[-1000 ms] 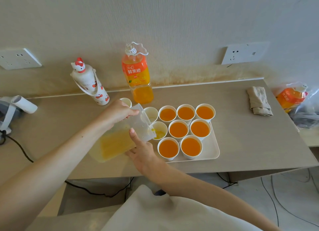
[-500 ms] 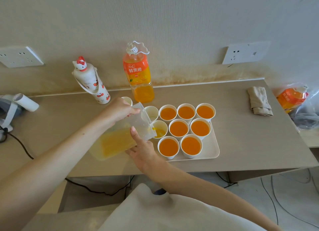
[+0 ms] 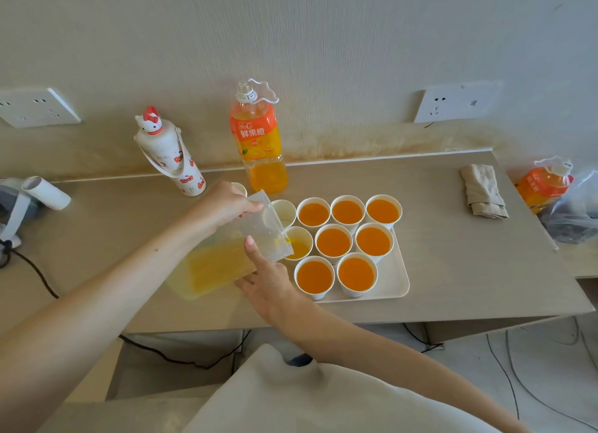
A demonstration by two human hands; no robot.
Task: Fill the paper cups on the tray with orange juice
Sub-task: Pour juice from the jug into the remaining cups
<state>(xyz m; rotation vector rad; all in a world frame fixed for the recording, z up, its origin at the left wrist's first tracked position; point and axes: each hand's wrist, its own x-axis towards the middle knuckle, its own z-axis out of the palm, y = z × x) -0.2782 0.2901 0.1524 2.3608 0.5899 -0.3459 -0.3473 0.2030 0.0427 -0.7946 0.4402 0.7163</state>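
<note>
Jug (image 3: pixel 220 264) within curled left hand (image 3: pixel 226 206), seemingly

Beige textured wall (image 3: pixel 323 44) — two white sockets (image 3: pixel 456 101); tan desk (image 3: pixel 453 254); cables on pale floor (image 3: pixel 534 384).

On the beige flat table (image 3: pixel 453 270), the white rectangular tray (image 3: pixel 396 290) carries white paper cups (image 3: pixel 333 242) in three rows. A tilted clear plastic jug (image 3: pixel 223 264) hangs over its left edge. The tall orange juice bottle (image 3: pixel 259 141) stands behind, and a folded beige cloth (image 3: pixel 483 191) lies far right.
</note>
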